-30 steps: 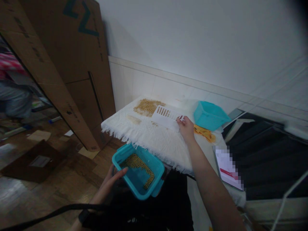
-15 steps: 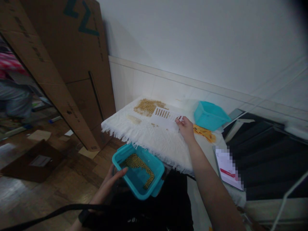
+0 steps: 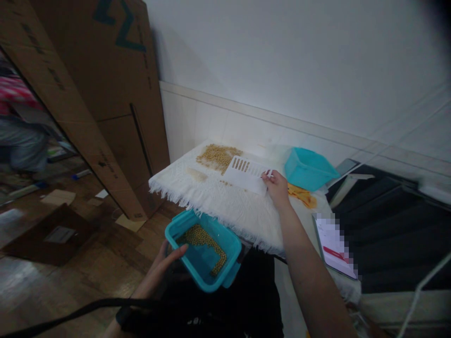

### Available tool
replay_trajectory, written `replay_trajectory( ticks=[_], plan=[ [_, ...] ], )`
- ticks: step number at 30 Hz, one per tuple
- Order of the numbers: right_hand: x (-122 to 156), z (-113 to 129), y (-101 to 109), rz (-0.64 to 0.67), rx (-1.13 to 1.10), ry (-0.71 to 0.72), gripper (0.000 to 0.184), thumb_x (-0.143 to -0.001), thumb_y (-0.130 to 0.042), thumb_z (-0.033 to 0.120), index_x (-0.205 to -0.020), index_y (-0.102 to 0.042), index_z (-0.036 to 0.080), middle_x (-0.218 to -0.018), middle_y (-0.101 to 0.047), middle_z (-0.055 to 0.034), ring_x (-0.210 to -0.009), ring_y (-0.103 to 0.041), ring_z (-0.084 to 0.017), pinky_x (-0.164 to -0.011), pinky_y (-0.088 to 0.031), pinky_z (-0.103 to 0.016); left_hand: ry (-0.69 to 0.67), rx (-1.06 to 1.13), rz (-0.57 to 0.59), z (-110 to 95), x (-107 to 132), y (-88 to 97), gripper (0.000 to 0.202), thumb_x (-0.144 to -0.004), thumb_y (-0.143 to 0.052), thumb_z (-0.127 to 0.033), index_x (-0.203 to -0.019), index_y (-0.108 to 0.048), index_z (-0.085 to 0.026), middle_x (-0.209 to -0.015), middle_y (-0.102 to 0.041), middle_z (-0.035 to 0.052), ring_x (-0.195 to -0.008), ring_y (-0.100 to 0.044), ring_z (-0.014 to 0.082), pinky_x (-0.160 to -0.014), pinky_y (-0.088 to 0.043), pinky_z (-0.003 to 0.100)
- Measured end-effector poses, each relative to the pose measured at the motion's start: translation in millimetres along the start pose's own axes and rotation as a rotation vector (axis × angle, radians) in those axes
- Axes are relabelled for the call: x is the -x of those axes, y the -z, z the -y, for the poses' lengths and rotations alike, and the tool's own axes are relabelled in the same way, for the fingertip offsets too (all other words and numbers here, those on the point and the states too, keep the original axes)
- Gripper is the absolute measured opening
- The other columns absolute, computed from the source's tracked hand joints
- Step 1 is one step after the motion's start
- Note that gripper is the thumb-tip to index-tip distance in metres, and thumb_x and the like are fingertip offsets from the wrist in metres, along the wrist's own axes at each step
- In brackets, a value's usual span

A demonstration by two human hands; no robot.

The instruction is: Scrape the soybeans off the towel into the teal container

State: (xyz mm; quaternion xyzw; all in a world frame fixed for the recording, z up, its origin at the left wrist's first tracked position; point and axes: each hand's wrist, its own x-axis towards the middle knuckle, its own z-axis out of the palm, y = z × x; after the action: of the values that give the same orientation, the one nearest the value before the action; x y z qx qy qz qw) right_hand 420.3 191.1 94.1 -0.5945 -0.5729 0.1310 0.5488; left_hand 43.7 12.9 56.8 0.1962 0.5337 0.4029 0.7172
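Observation:
My left hand [image 3: 169,259] grips the near left rim of a teal plastic bin [image 3: 207,281], thumb over the edge. Soybeans or similar yellow beans [image 3: 200,234] lie in a curved band on the bin's floor. It is held below the table's fringed front edge. On the table, my right hand [image 3: 276,184] pinches the right end of a flat white slotted board [image 3: 246,180]. Through its left slots brown-yellow shows. Behind and left of the board spreads a pile of pale beans [image 3: 217,156] on the white fringed cloth [image 3: 221,202]; a few stray beans lie near the board.
A second teal bin [image 3: 306,168] stands at the table's back right, beside a yellow cloth [image 3: 303,195]. A tablet [image 3: 334,246] lies on the right edge. A tall cardboard box [image 3: 123,103] rises at left, and cardboard pieces [image 3: 58,197] litter the floor.
My right hand and the slotted board have shifted slightly to the right, away from the bean pile. My left hand and its bin stay nearly where they were.

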Motion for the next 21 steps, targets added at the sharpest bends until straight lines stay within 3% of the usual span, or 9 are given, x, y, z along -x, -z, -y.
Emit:
replay_trajectory(
  ticks=[12, 21],
  plan=[
    [0, -1, 2, 0.041, -0.064, -0.041, 0.040, -0.075, -0.070, 0.063, -0.080, -0.062, 0.024, -0.061, -0.062, 0.0010, -0.060, -0.057, -0.019, -0.051, -0.041, -0.027, -0.008, -0.011, 0.006, 1, -2, 1.9, 0.094, -0.072, -0.090, -0.045, -0.150, -0.039, -0.038, -0.150, -0.061, 0.0171, -0.111, -0.076, 0.0391, -0.086, -0.064, 0.054],
    [13, 19, 17, 0.139, -0.184, -0.201, 0.054, -0.061, -0.083, 0.065, -0.087, -0.067, 0.021, -0.072, -0.073, -0.0033, -0.063, -0.065, -0.021, -0.052, -0.050, -0.030, -0.018, 0.036, 0.014, -1, 0, 0.0, 0.097, -0.073, -0.090, -0.040, -0.154, -0.037, -0.039, -0.148, -0.063, 0.0163, -0.112, -0.076, 0.0388, -0.089, -0.063, 0.056]
  ],
)
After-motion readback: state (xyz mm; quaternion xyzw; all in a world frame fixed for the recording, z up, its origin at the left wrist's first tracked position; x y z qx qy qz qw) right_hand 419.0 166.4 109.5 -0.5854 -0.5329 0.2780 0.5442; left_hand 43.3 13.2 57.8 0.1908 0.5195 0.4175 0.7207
